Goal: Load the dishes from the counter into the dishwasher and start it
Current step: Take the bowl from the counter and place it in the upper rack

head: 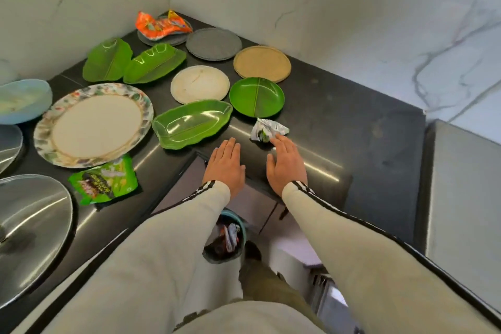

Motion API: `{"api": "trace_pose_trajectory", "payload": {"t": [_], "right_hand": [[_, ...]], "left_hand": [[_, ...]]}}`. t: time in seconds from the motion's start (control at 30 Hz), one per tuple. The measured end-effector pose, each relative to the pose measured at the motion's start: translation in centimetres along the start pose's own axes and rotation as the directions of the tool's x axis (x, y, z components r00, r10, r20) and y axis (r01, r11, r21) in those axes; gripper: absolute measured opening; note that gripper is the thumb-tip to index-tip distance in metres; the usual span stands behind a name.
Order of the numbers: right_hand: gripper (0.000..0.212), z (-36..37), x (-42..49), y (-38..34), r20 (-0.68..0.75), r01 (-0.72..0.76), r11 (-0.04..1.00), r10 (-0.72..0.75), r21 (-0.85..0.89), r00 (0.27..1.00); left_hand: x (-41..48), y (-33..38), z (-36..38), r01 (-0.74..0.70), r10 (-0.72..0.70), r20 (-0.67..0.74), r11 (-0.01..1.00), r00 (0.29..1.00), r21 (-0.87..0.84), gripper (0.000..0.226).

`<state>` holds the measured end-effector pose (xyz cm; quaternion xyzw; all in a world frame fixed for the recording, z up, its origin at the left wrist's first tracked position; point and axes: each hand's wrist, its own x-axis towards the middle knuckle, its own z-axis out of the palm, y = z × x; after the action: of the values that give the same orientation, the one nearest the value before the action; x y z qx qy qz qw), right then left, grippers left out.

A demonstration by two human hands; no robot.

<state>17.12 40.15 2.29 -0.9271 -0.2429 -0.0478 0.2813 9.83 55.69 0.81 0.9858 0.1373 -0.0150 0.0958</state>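
Several dishes lie on the black counter (339,106): a large floral-rimmed plate (93,125), a green leaf-shaped dish (191,123), a round green plate (256,97), a white plate (199,84), a tan plate (262,63), a grey plate (213,43) and two more leaf dishes (107,59) (154,63). My left hand (225,165) lies flat and open on the counter's inner corner, holding nothing. My right hand (286,165) is flat too, its fingertips touching a crumpled silver wrapper (267,130).
An orange snack bag (160,24) lies on a dish at the back, a green packet (104,180) near the front edge. Steel plates (29,233) and a pale blue dish (23,100) sit at the left. A bin with rubbish (226,238) stands below. A steel surface (466,198) is at the right.
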Motion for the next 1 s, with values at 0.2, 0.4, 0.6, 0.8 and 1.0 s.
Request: {"api": "trace_pose_trajectory", "payload": {"t": [0.2,0.4,0.6,0.8,1.0], "right_hand": [[0.041,1.9,7.9,0.5,0.089,0.109,0.993,-0.113,0.047,0.99],[0.045,2.8,11.0,1.7,0.11,0.173,0.984,-0.167,-0.047,0.98],[0.039,2.3,11.0,5.0,0.176,0.263,0.943,-0.229,-0.202,0.957],[0.034,1.3,13.3,7.1,0.049,0.105,0.95,-0.094,-0.293,0.994],[0.036,2.3,13.7,2.9,0.027,0.218,0.952,-0.218,-0.214,0.976]], "left_hand": [[5.4,-0.2,0.1,0.059,-0.058,-0.011,0.998,0.998,0.021,0.065],[7.7,0.3,0.2,0.047,-0.046,0.013,0.996,0.999,-0.07,0.054],[9.6,1.1,0.1,0.042,-0.042,0.002,0.996,0.999,-0.084,0.048],[10.1,0.9,-0.1,0.049,-0.051,-0.025,0.995,0.998,-0.082,0.046],[9.1,-0.9,-0.9,0.105,-0.115,-0.082,0.988,0.99,-0.114,0.048]]}}
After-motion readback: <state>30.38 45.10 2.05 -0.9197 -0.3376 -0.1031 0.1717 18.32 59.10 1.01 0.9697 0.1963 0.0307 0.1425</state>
